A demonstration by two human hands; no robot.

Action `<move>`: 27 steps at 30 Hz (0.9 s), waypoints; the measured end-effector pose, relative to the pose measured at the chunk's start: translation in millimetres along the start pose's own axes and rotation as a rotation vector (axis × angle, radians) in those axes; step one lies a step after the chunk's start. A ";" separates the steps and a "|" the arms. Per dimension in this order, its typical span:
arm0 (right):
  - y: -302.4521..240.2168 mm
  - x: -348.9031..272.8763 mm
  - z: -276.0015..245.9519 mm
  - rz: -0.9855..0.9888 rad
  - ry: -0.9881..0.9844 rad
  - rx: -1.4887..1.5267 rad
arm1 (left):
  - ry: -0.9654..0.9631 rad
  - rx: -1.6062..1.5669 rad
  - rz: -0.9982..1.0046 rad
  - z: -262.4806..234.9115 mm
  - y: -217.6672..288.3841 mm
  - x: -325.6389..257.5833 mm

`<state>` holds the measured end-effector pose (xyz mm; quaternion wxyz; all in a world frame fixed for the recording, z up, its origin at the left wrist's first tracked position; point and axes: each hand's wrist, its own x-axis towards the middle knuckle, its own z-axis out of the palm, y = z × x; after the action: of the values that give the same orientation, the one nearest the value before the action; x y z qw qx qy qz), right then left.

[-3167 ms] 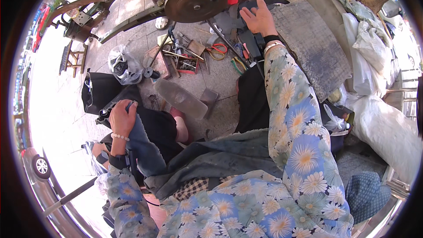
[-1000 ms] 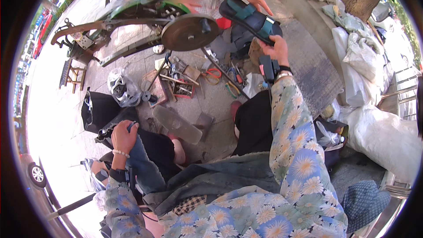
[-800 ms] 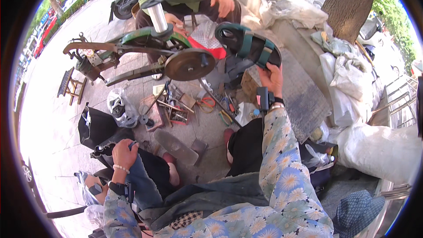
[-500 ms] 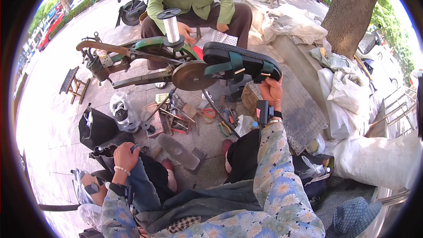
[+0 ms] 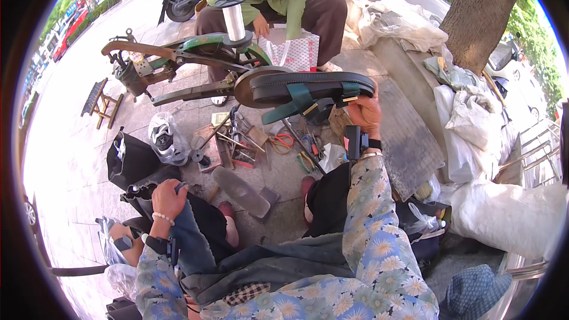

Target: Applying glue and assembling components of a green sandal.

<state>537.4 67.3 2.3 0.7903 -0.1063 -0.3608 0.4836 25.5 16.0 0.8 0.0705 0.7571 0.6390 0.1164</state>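
My right hand (image 5: 365, 115) is closed on one end of a black thick-soled sandal (image 5: 311, 90) with green straps and gold-coloured buckle pieces. The sandal is held up in front of me, tilted on its side, its other end pointing left across the wheel of a hand-cranked sewing machine (image 5: 178, 59). On the left, my left hand (image 5: 169, 199) lies curled over my knee on the dark apron. A small dark bluish piece shows at its fingertips, too small to name. A white thread spool (image 5: 234, 22) stands on top of the machine.
Tools lie on the paving, among them orange-handled scissors (image 5: 281, 143) and a tool box (image 5: 243, 154). A shoe in a plastic bag (image 5: 168, 138) stands left. Opposite sits a person in green (image 5: 290, 9) with a patterned paper bag (image 5: 296, 53). White sacks (image 5: 498, 216) line the right.
The sandal has turned flatter and its free end has come lower and left. The person opposite has leaned and reached into the paper bag. My left hand has stayed put.
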 end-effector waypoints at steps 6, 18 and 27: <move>1.7 -1.7 7.0 0.078 -0.075 0.000 | 0.001 0.009 0.003 0.9 1.8 1.0; -11.7 -17.5 98.1 0.283 0.205 -0.259 | -0.008 -0.033 0.071 -0.6 -4.1 -2.3; -31.0 -48.7 175.7 0.328 0.035 -0.552 | -0.391 -1.245 0.283 -52.3 92.2 -34.3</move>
<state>427.2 -21.3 121.5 0.6491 -0.3818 -0.4431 0.4864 93.9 -35.9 71.8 0.5930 0.6588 0.3226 0.3321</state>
